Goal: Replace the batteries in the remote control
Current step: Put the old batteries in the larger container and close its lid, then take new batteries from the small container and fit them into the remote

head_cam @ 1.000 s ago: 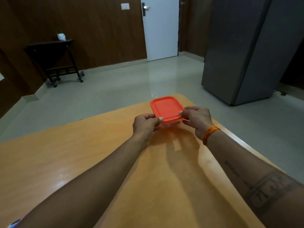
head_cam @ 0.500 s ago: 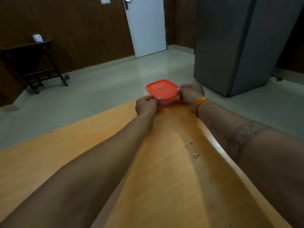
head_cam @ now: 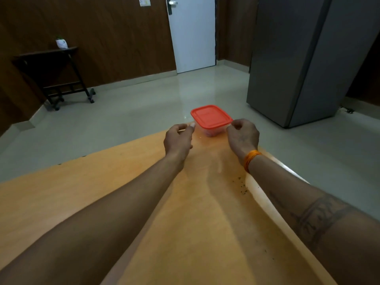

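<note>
A small clear plastic container with an orange-red lid (head_cam: 210, 116) stands closed at the far corner of the wooden table (head_cam: 123, 192). My left hand (head_cam: 178, 138) hovers just left of it, thumb tip close to its side and fingers loosely curled around nothing. On the other side, my right hand (head_cam: 242, 134), also loosely curled, sits beside the lid's near right corner; I cannot tell if it touches. What is inside the container is blurred. No remote control or batteries are in view.
Dark crumbs (head_cam: 241, 185) lie near the table's right edge. Beyond the table are a glossy floor, a grey refrigerator (head_cam: 304, 58) at the right, a white door (head_cam: 193, 31) and a dark side table (head_cam: 53, 70) at the left.
Both hands gripped the container and carried it out to the table's far corner. Now it rests there and the hands have drawn back off its sides.
</note>
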The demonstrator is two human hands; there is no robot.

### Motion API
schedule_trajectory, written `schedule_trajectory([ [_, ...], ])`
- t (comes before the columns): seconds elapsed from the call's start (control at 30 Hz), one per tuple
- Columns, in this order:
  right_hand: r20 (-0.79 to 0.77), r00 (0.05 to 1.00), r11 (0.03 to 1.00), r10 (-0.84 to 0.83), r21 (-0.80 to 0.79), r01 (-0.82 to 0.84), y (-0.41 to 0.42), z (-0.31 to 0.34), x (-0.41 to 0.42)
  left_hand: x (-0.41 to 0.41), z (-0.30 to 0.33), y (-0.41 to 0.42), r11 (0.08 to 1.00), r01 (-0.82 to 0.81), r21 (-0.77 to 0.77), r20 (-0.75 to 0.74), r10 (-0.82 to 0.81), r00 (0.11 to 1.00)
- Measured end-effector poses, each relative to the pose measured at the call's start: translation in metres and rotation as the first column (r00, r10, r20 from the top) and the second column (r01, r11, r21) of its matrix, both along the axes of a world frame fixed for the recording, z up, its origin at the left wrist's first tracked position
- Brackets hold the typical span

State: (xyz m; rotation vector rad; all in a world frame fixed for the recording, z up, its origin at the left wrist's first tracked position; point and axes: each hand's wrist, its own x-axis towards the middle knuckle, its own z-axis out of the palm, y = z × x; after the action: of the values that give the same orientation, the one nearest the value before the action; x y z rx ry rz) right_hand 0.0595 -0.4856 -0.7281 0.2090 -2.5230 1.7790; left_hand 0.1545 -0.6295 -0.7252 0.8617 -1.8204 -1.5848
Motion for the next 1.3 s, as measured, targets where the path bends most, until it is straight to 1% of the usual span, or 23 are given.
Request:
schedule_trajectory([
  [0.13, -0.015, 0.997, 0.990, 0.069, -0.121, -0.071, 0.007, 0.017, 0.070, 0.073, 0.022, 0.015, 0.999, 0.020, -0.047, -0.034, -0.022, 0.999],
  [0.2, 0.056, 0.991, 0.969, 0.120, -0.222, -0.105, 0.009, 0.024, 0.109, 0.116, 0.031, 0.023, 0.999, 0.028, -0.041, -0.043, -0.029, 0.999],
  [0.3, 0.197, 0.947, 0.919, 0.252, -0.356, -0.171, 0.010, 0.034, 0.173, 0.182, 0.045, 0.035, 0.999, 0.032, -0.032, -0.061, -0.034, 0.998],
  [0.5, 0.270, 0.857, 0.835, 0.439, -0.474, -0.278, 0.015, 0.059, 0.291, 0.300, 0.069, 0.054, 1.000, -0.008, -0.030, -0.082, 0.006, 0.997],
  [0.63, 0.241, 0.824, 0.801, 0.512, -0.481, -0.356, 0.013, 0.071, 0.356, 0.376, 0.087, 0.057, 0.998, -0.053, -0.033, -0.111, 0.049, 0.993],
  [0.8, 0.184, 0.766, 0.738, 0.616, -0.475, -0.479, -0.003, 0.078, 0.436, 0.466, 0.095, 0.050, 0.987, -0.156, -0.022, -0.148, 0.151, 0.977],
  [0.93, 0.178, 0.711, 0.692, 0.680, -0.477, -0.542, -0.031, 0.076, 0.495, 0.533, 0.091, 0.035, 0.966, -0.253, 0.048, -0.155, 0.257, 0.954],
  [1.1, 0.169, 0.646, 0.637, 0.745, -0.467, -0.613, -0.073, 0.062, 0.563, 0.615, 0.081, 0.002, 0.911, -0.399, 0.103, -0.175, 0.412, 0.894],
  [1.17, 0.161, 0.624, 0.623, 0.764, -0.434, -0.651, -0.091, 0.056, 0.583, 0.639, 0.074, -0.014, 0.890, -0.443, 0.107, -0.157, 0.455, 0.877],
  [1.23, 0.159, 0.601, 0.609, 0.783, -0.391, -0.690, -0.111, 0.051, 0.600, 0.659, 0.066, -0.033, 0.886, -0.452, 0.100, -0.104, 0.461, 0.881],
  [1.3, 0.143, 0.588, 0.600, 0.796, -0.311, -0.737, -0.133, 0.042, 0.613, 0.673, 0.058, -0.053, 0.886, -0.456, 0.085, -0.044, 0.461, 0.886],
])
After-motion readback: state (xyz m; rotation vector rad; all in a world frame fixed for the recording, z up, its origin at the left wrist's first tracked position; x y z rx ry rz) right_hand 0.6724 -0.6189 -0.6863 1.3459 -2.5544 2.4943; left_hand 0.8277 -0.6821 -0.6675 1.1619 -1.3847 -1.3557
